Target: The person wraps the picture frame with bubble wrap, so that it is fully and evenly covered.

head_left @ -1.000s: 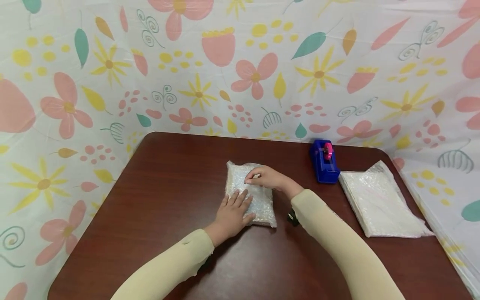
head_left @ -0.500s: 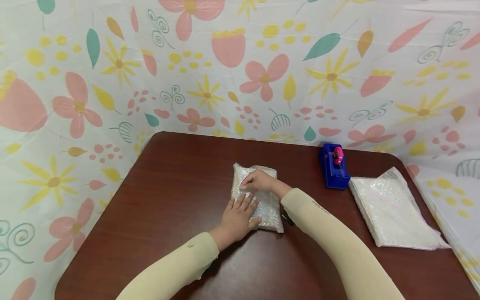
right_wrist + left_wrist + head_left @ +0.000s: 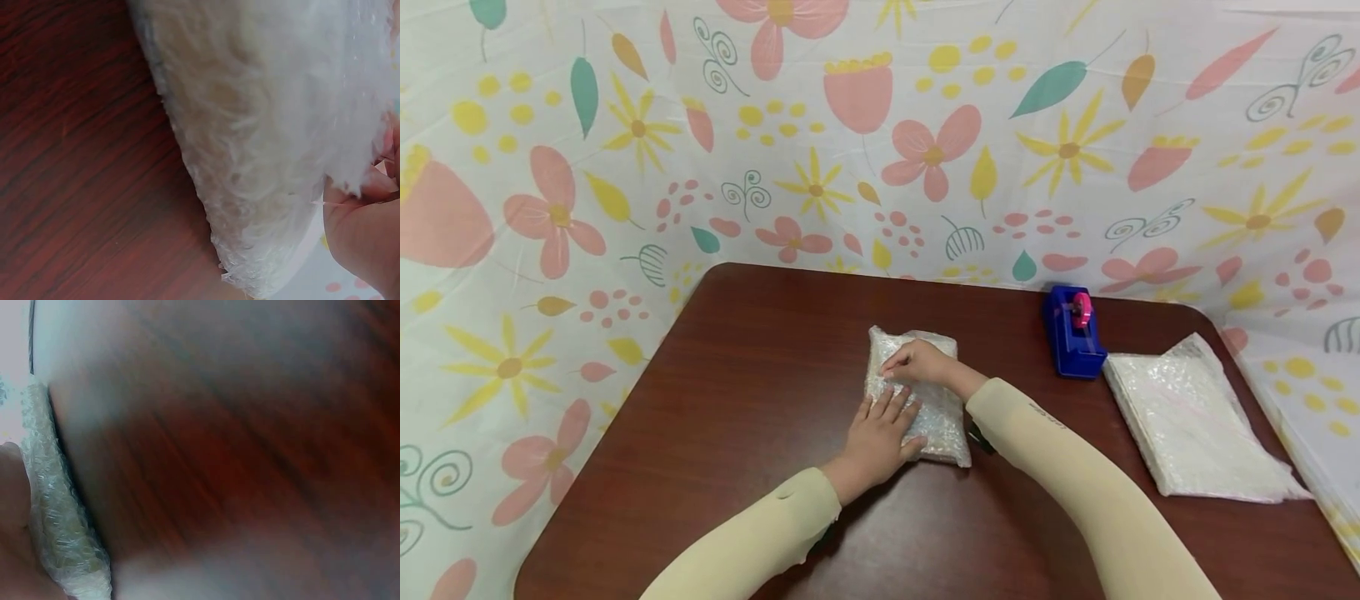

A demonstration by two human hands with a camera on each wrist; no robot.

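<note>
A flat package (image 3: 943,425) in clear bubble wrap lies on the dark wooden table. Spread fingers of my left hand (image 3: 880,437) rest on the package's near left part. Above its upper half, my right hand (image 3: 921,362) has thumb and forefinger together, pinching a small bit of clear film at the wrapping; whether it is tape or wrap edge I cannot tell. In the right wrist view, a ragged flap of the bubble wrap (image 3: 350,169) stands by the right fingers. The left wrist view catches only the package's side (image 3: 59,512) and part of the left hand (image 3: 12,512).
A blue tape dispenser (image 3: 1073,346) with a pink core stands at the table's back right. Beside it lies a larger bubble-wrapped package (image 3: 1195,425) near the right edge. The table (image 3: 752,375) meets a flower-printed curtain (image 3: 812,125) behind.
The right hand has shifted slightly leftward over the package, its fingertips still together. My left hand stays on the package. The whole head view has swung a little, moving everything rightward.
</note>
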